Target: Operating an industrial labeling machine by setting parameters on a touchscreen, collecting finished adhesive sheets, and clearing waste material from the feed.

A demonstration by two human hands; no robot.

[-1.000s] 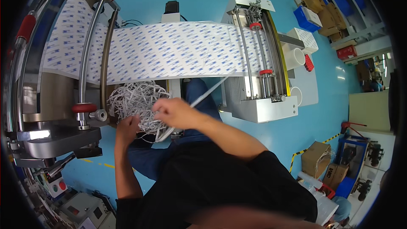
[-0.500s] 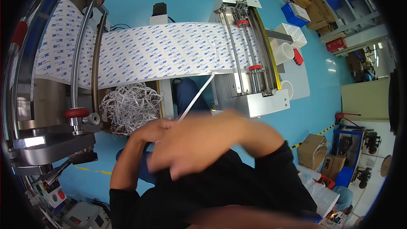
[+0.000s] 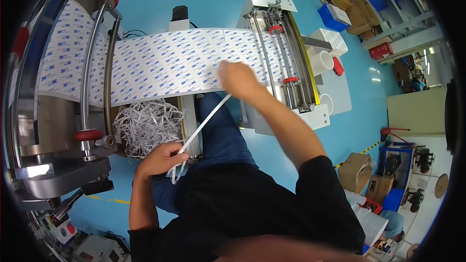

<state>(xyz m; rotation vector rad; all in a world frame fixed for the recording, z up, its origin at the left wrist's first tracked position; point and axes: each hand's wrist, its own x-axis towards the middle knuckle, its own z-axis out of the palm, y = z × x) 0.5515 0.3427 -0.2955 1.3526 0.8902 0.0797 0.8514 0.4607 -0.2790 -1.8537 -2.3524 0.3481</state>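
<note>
A narrow white strip (image 3: 208, 118) runs taut and slanting from my left hand up toward the near edge of the printed white sheet (image 3: 160, 63). My left hand (image 3: 162, 159) is closed on the strip, thumb against fingers, and a loose loop of it hangs below. Over the right part of the sheet is my right hand (image 3: 238, 80), curled closed, its fingertips blurred. Beneath its heel the strip passes out of sight, so what those fingers hold, if anything, is hidden. The sheet, covered in small blue print, stretches between two roller units.
Tangled white strips (image 3: 148, 127) fill a box below the sheet. At left stands a large machine with metal rollers (image 3: 87, 77); at right, a smaller roller unit (image 3: 306, 121). Beyond it, white tubes (image 3: 322, 63) sit on a grey surface. Cardboard boxes (image 3: 354, 172) stand at lower right.
My right hand has swung up and right from beside my left hand to over the sheet. My left hand has come into fuller view, with the strip and its hanging loop.
</note>
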